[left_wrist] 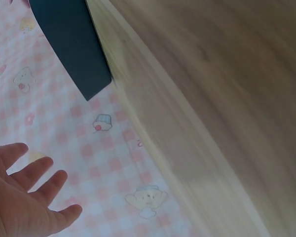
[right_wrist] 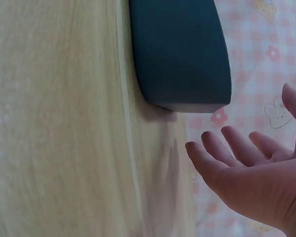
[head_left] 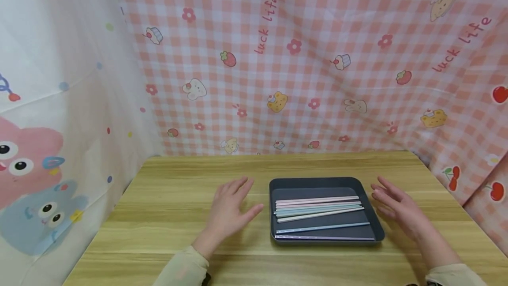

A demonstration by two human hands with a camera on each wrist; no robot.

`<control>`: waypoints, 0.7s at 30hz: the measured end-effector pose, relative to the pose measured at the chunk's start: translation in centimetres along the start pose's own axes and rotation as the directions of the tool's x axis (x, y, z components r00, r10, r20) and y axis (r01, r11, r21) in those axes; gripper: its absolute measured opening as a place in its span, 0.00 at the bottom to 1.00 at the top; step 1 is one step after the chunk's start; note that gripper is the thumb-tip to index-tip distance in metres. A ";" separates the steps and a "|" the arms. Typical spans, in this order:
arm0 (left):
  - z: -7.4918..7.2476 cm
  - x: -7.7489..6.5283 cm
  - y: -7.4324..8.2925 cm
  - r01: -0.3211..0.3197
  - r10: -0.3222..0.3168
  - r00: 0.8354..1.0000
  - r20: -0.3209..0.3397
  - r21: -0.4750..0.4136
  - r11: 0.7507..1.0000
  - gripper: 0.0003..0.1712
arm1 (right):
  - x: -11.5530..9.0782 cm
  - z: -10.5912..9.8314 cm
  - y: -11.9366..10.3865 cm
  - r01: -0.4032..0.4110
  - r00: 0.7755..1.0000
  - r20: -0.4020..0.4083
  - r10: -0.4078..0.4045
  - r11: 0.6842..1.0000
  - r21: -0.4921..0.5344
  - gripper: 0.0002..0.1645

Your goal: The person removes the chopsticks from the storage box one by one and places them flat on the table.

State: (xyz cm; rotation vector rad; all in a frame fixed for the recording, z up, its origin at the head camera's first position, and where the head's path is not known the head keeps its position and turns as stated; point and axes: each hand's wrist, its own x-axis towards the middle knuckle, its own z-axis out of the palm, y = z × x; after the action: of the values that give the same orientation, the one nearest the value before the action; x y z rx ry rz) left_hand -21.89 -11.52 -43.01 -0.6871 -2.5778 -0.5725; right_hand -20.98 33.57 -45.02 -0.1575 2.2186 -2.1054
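A dark grey tray (head_left: 321, 183) sits on the table, holding several thin sticks that look like chopsticks. Pink sticks (head_left: 317, 200), light blue-green sticks (head_left: 317, 208) and a white stick (head_left: 321, 215) lie close together; a blue stick (head_left: 322, 227) and a purple stick (head_left: 325, 237) lie nearer the front. Left of the tray, my left hand (head_left: 229, 211) hovers with fingers spread, apart from it and holding nothing. My right hand (head_left: 401, 208) is on the other side, fingers extended toward the tray's right wall (right_wrist: 182, 54), a small gap between them.
The wooden table (head_left: 166, 215) carries the tray right of its middle. A pink checked cloth (head_left: 254, 74) hangs behind the table's far edge and along the right. A white cloth (head_left: 79, 56) with cartoon figures hangs at the left.
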 end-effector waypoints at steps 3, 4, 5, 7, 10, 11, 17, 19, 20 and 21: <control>0.4 0.4 0.5 -0.009 0.009 1.000 -0.007 -0.017 1.000 0.43 | 0.0 -0.4 0.3 -0.026 0.999 0.025 0.025 0.998 0.065 0.45; 0.5 0.5 0.6 -0.014 0.014 1.000 -0.008 -0.019 1.000 0.42 | 0.0 -0.5 0.3 -0.038 0.999 0.032 0.036 0.996 0.079 0.46; 0.6 0.7 0.8 -0.018 0.018 1.000 -0.009 -0.022 1.000 0.42 | 0.1 -0.6 0.3 -0.051 0.998 0.040 0.047 0.995 0.091 0.46; 0.8 1.0 1.2 -0.026 0.026 1.000 -0.009 -0.033 0.999 0.42 | 0.1 -0.7 0.4 -0.066 0.996 0.061 0.059 0.990 0.127 0.46; 1.1 1.5 1.8 -0.039 0.038 0.999 -0.012 -0.062 0.997 0.41 | 0.1 -1.0 0.7 -0.083 0.994 0.091 0.067 0.977 0.197 0.41; 1.2 1.6 2.0 -0.044 0.043 0.999 -0.014 -0.075 0.996 0.40 | 0.1 -1.1 0.8 -0.083 0.993 0.101 0.062 0.973 0.216 0.37; 1.8 2.4 3.2 -0.065 0.064 0.998 -0.014 -0.118 0.991 0.38 | 0.3 -1.3 1.4 -0.091 0.988 0.144 0.051 0.953 0.288 0.16; 2.0 2.6 3.5 -0.064 0.064 0.998 -0.005 -0.131 0.989 0.38 | 0.4 -1.4 1.5 -0.103 0.987 0.151 0.061 0.952 0.289 0.16; 2.0 2.7 3.7 -0.065 0.065 0.998 -0.003 -0.143 0.988 0.38 | 0.4 -1.4 1.5 -0.111 0.986 0.150 0.070 0.952 0.287 0.16; 2.1 2.8 3.9 -0.066 0.067 0.998 -0.001 -0.154 0.986 0.37 | 0.4 -1.3 1.5 -0.118 0.986 0.149 0.078 0.952 0.283 0.16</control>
State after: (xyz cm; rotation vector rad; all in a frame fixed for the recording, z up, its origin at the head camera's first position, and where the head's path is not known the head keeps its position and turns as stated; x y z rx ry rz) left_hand -22.64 -6.38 -42.31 -0.8222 -2.5226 -0.7556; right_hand -21.60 34.91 -46.40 -0.1623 1.7785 -2.2603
